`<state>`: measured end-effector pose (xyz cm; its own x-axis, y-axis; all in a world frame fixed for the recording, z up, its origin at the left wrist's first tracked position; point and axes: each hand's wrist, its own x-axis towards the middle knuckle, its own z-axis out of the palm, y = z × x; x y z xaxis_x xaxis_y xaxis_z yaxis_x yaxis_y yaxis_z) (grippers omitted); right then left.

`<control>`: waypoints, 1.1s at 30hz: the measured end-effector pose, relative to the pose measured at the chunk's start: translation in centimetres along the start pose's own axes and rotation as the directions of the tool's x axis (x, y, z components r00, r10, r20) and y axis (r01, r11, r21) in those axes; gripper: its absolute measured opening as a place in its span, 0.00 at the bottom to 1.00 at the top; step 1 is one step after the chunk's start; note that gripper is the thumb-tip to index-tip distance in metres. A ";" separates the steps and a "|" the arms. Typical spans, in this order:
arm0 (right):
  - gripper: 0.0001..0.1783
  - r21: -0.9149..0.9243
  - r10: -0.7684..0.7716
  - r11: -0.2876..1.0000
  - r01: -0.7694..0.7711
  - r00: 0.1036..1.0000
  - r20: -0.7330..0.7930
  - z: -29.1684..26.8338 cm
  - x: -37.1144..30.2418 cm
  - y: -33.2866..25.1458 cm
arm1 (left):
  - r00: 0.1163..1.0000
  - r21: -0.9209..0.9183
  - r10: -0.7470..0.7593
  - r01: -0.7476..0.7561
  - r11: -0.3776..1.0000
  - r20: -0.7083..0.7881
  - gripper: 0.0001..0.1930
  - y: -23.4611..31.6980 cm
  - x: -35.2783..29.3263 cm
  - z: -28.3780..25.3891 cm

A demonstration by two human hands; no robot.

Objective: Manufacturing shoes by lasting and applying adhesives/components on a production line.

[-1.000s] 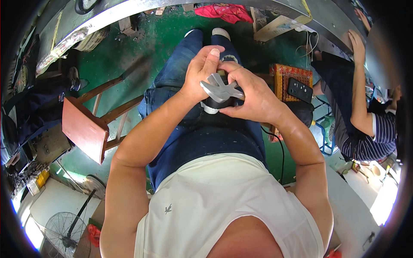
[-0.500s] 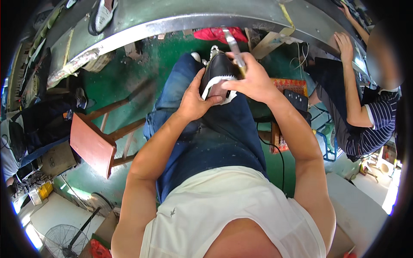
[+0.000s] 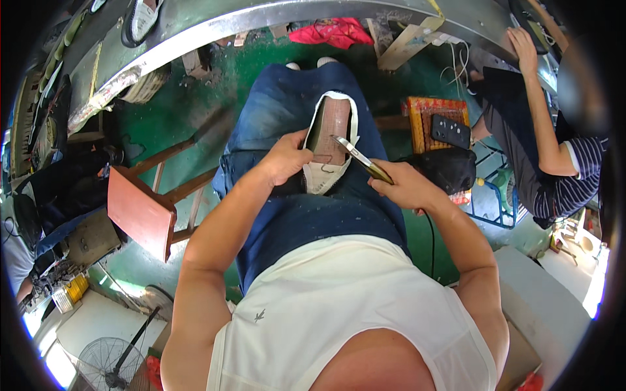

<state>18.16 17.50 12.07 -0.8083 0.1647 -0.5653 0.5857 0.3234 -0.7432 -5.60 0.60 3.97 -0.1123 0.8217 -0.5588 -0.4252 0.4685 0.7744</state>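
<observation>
A half-made shoe (image 3: 319,177) rests on my thighs with its underside turned up. Its white upper edge runs round a brownish insole (image 3: 336,120), and the end nearer me is pale and gathered. My left hand (image 3: 287,158) grips the shoe's left side, thumb over the edge. In my right hand (image 3: 407,184) is a pair of pliers (image 3: 357,155) with silver jaws and a darker, yellowish handle. The tips of the jaws lie over the insole's middle; whether they touch it I cannot tell.
Ahead runs a metal-edged workbench (image 3: 261,23) with a shoe (image 3: 144,23) on it. A wooden stool (image 3: 141,210) stands left. On the right, a red-orange woven seat (image 3: 417,130) holds a black phone-like object (image 3: 450,131). A seated co-worker (image 3: 554,159) is beyond it. Red cloth (image 3: 331,32) lies under the bench.
The shoe has turned from its black outer side to its underside and come nearer me. My right hand has moved down and right, bringing the pliers' jaws over the insole.
</observation>
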 end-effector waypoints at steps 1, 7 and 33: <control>0.21 -0.091 -0.035 0.995 0.038 0.999 0.037 -0.3 0.0 -0.4 | 1.000 -0.006 -0.013 0.013 1.000 -0.003 0.33 -0.5 -0.4 0.2; 0.31 -0.393 -0.268 0.878 0.275 0.961 0.072 -1.7 0.2 -1.1 | 0.970 0.500 0.240 -0.186 0.846 -0.045 0.52 -3.6 -2.4 2.3; 0.27 -0.589 -0.308 0.788 0.177 0.943 -0.128 -0.6 3.9 1.5 | 0.640 0.651 0.666 -0.324 0.686 -0.383 0.23 -6.9 1.0 3.2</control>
<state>15.84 19.15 8.98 -0.9501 0.1751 -0.2580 0.2826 0.8332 -0.4753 0.10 -0.77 -1.01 -0.6989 0.7138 0.0441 0.3296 0.2667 0.9057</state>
